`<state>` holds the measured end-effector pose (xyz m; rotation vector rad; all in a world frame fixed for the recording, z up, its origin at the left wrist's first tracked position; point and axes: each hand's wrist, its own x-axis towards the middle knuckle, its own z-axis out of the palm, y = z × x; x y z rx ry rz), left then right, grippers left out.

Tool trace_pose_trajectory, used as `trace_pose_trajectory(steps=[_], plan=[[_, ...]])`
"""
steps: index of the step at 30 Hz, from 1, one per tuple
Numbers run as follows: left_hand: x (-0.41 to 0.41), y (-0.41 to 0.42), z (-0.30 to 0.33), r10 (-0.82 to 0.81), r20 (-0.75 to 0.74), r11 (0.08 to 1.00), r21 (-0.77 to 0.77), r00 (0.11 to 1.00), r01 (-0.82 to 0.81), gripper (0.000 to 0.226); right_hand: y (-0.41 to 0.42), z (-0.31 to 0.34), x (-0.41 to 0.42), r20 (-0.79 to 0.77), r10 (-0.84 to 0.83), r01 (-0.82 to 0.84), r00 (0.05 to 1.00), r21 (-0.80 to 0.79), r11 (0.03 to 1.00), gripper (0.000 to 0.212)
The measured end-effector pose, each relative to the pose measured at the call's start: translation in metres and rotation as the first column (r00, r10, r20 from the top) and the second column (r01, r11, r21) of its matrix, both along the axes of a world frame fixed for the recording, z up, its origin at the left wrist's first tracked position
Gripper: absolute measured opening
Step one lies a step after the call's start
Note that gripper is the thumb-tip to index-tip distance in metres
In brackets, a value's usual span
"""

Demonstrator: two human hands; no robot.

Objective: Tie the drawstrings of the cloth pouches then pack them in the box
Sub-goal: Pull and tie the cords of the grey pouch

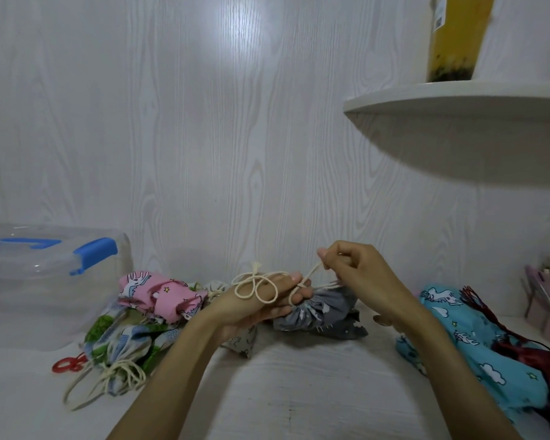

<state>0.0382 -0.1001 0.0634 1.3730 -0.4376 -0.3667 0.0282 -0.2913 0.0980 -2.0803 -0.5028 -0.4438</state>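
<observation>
My left hand (261,301) holds the gathered neck of the grey pouch (323,315), fingers curled round it, cream drawstring (258,285) looped over the back of that hand. My right hand (351,274) keeps a tight pinch grip on a strand of the same drawstring, pulled up and taut above the pouch. Grey pouch rests on the white surface (286,385) at centre. Left of it a pile: pink pouch (158,295) on top, green-blue pouch (124,344) below with loose cords. Clear box (45,281) with blue latches far left, lid on. Teal pouch (477,341) lies to the right, dark red cloth (534,347) over it.
</observation>
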Motion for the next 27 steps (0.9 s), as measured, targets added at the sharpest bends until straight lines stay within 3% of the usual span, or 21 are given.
trace_pose_trajectory(steps=[3,5,9,11,14,17,21,23,27], plan=[[-0.001,0.003,0.000,0.010,-0.010,1.000,-0.008,1.000,-0.010,0.021,-0.008,0.009,-0.005,0.196,-0.248,0.274,0.949,-0.117,0.955,0.039],[-0.002,0.006,-0.001,0.028,-0.024,0.999,-0.035,0.999,-0.028,0.023,-0.017,0.020,-0.013,0.233,-0.305,0.349,0.923,-0.177,0.920,0.044],[-0.002,0.007,-0.002,0.025,-0.020,0.999,-0.031,0.999,-0.026,0.029,-0.028,0.027,-0.020,-0.036,-0.171,0.149,0.985,-0.341,0.928,0.033],[-0.003,0.006,-0.001,-0.005,-0.014,0.999,-0.038,1.000,0.005,0.033,-0.024,0.022,-0.018,-0.092,-0.086,0.044,0.992,-0.388,0.921,0.033],[-0.004,0.005,-0.001,-0.010,0.000,0.999,-0.049,1.000,0.010,0.020,-0.010,0.014,-0.014,-0.102,-0.049,-0.002,0.994,-0.448,0.894,0.033],[-0.006,0.005,0.000,0.024,0.020,0.999,-0.043,1.000,-0.023,0.016,-0.002,0.009,-0.013,-0.112,-0.064,0.004,0.992,-0.465,0.885,0.019],[-0.003,0.006,-0.002,0.041,0.068,0.999,0.000,0.997,-0.041,0.028,-0.001,0.007,-0.008,-0.039,-0.127,0.099,0.991,-0.415,0.904,0.010],[-0.003,0.004,-0.002,0.042,0.073,0.999,0.024,0.996,-0.044,0.023,0.000,0.009,-0.010,0.007,-0.130,0.124,0.992,-0.346,0.930,0.010],[-0.002,0.002,-0.001,0.059,0.061,0.998,-0.020,0.996,-0.057,0.024,0.006,0.013,-0.018,-0.051,0.012,-0.026,0.999,-0.290,0.957,0.010]])
